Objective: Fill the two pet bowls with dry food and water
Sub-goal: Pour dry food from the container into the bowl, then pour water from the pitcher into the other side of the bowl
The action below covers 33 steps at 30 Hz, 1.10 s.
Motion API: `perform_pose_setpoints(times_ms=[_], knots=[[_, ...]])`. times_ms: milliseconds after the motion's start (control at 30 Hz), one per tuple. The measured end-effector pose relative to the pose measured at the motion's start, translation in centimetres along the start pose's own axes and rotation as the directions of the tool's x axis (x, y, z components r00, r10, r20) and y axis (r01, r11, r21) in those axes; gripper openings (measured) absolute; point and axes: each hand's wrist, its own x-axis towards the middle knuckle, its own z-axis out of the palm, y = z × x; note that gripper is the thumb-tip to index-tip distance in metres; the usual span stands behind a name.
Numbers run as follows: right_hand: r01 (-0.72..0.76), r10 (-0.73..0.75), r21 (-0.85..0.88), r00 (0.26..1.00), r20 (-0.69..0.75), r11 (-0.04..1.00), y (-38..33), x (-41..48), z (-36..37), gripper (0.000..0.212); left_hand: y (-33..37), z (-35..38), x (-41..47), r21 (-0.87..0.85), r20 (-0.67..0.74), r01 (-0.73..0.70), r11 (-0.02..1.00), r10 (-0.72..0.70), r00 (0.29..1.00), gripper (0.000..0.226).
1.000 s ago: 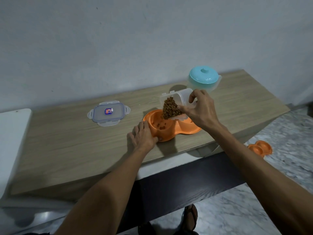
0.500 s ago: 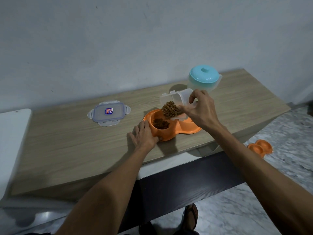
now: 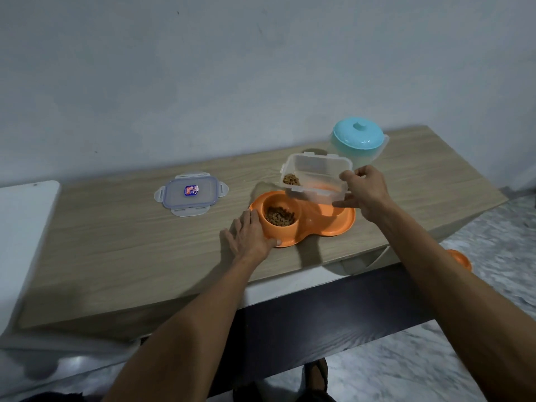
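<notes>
An orange double pet bowl (image 3: 342,226) sits on the wooden tabletop (image 3: 130,242). Its left bowl holds brown dry food (image 3: 280,216); its right bowl is partly hidden behind the clear plastic container (image 3: 316,177). My right hand (image 3: 367,190) grips that container by its right end and holds it nearly level above the right bowl, with a small heap of kibble left in its left corner. My left hand (image 3: 251,236) lies flat on the table, its fingers against the left edge of the orange bowl.
The container's clear lid (image 3: 191,194) lies flat to the left of the bowl. A clear jug with a teal lid (image 3: 358,137) stands at the back right. A second orange bowl (image 3: 461,259) is on the marble floor to the right. A white surface (image 3: 23,227) adjoins the table's left end.
The container has tipped back from steeply tilted to nearly level and shifted right. Most of its kibble has dropped into the left bowl. My left hand has stayed put.
</notes>
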Motion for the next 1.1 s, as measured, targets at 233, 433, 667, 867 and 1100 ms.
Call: perform_pose_setpoints(times_ms=[233,433,667,867,1100], knots=[[-0.031,0.030,0.010,0.990,0.140,0.999,-1.6,5.1,5.1,0.019,-0.2,0.2,0.1,0.004,-0.013,0.010,1.000,-0.010,1.000,0.105],[0.009,0.013,-0.126,0.985,0.171,0.992,-2.6,8.1,11.7,0.017,0.1,0.2,-0.1,0.040,-0.014,0.044,0.998,-0.044,0.999,0.101],[-0.006,0.042,-0.251,0.989,0.139,0.968,-1.4,9.4,15.3,0.013,0.2,0.0,-0.1,0.072,0.005,0.080,0.994,-0.081,0.997,0.095],[0.035,0.015,-0.336,0.990,0.143,0.941,-0.1,10.4,16.2,0.017,0.4,-0.3,-0.3,0.074,0.013,0.083,0.994,-0.084,0.996,0.096],[0.132,-0.069,-0.367,0.981,0.180,0.921,-2.9,8.2,13.7,0.031,0.7,-1.3,-0.7,0.113,0.008,0.004,0.994,-0.005,1.000,0.096]])
